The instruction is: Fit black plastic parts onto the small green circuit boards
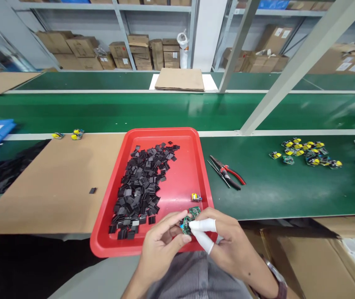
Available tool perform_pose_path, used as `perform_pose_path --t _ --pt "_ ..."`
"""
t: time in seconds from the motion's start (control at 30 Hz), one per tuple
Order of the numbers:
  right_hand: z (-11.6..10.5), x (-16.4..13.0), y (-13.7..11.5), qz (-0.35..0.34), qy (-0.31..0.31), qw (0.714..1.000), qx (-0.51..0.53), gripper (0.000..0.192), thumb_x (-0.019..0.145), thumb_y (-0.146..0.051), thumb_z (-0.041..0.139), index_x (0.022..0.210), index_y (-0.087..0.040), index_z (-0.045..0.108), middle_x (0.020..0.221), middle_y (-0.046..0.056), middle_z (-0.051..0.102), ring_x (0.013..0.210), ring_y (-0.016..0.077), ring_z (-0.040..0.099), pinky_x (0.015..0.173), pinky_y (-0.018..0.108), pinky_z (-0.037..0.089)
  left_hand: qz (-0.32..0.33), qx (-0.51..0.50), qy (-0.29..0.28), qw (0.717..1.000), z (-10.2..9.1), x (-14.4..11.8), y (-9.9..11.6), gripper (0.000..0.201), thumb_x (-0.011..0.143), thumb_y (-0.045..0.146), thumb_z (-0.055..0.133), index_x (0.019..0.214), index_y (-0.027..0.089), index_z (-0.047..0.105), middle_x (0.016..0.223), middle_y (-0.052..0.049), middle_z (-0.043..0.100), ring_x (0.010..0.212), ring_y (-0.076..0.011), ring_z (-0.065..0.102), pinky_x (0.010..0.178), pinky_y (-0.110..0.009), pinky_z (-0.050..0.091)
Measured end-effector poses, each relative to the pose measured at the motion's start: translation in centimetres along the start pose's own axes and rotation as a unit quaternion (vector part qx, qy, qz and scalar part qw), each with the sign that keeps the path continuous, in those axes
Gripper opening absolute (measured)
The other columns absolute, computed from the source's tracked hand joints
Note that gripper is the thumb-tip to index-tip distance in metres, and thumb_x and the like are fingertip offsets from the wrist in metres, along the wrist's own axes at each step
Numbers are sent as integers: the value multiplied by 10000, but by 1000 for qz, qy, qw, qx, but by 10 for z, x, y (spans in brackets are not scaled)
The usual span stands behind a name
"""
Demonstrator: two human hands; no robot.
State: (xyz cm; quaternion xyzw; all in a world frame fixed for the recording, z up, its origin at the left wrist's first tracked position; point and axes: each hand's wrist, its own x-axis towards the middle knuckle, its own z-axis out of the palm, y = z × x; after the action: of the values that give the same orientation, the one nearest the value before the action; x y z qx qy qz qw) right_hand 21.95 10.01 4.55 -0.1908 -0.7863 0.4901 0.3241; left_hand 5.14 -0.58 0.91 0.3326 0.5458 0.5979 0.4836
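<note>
A red tray [177, 137] holds a heap of black clips [142, 185] and one yellow part [196, 197]. Both hands, left [160, 245] and right [224, 243], pinch a small green board [190, 218].

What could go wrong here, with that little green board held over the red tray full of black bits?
The small circuit board is pinched only at fingertips by the left hand and right hand; it could slip and drop into the red tray.

The tray's near edge seems to overhang the bench, so a knock might tip the black pieces out.

The pliers lie close beside the tray; a reaching sleeve might catch them.
</note>
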Motion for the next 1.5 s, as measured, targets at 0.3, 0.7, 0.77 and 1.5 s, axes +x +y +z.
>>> perform_pose_path --t 0.3,0.7,0.77,1.5 --pt "0 0 1 -15 -29 999 -30 340 975 -63 586 1220 -274 692 992 48 680 861 185 621 752 321 522 14 10 27 999 3 6 4 411 784 196 856 1159 357 802 1129 -46 759 733 -125 708 706 -241 635" --pt "4 -1 4 18 -18 999 -22 266 965 -87 597 1152 -251 690 908 41 637 779 189 582 708 327 485 14 -3 21 1000 3 6 6 437 725 156 892 1116 339 819 1082 -55 775 695 -119 680 673 -243 628" --pt "2 -1 6 3 -29 999 -19 300 968 -77 592 1194 -256 675 916 43 631 788 189 571 705 327 481 11 5 25 1000 4 7 9 445 708 151 904 1102 339 824 1000 -35 779 630 -91 645 605 -197 596" --pt "9 -2 9 10 32 999 8 306 944 -75 636 1176 -252 729 821 27 612 731 177 585 661 309 495 10 26 22 999 4 10 11 409 717 188 905 1097 316 829 954 -45 782 639 -116 667 611 -219 611"
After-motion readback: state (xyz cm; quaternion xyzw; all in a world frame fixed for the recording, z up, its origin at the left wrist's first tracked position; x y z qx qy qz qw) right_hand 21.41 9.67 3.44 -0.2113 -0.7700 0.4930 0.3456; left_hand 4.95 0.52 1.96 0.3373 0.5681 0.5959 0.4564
